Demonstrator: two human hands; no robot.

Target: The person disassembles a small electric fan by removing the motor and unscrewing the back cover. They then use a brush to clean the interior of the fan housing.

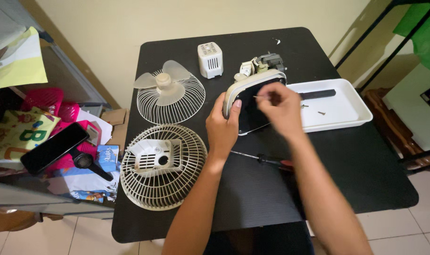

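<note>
My left hand [223, 123] grips the left edge of a white fan base housing [250, 99], held tilted on the black table [347, 165] with its dark underside facing me. My right hand [281, 106] pinches a small screw at that dark underside. A grey motor [267, 62] with wires sticks out behind the housing. A red-handled screwdriver [267, 161] lies on the table under my right forearm.
A white tray [342, 113] at right holds loose screws and a black bar. A fan blade on a wire grille [170, 92], a second grille [163, 165] with a rear housing, and a small white cover [210, 59] lie to the left. Cluttered shelf and phone at far left.
</note>
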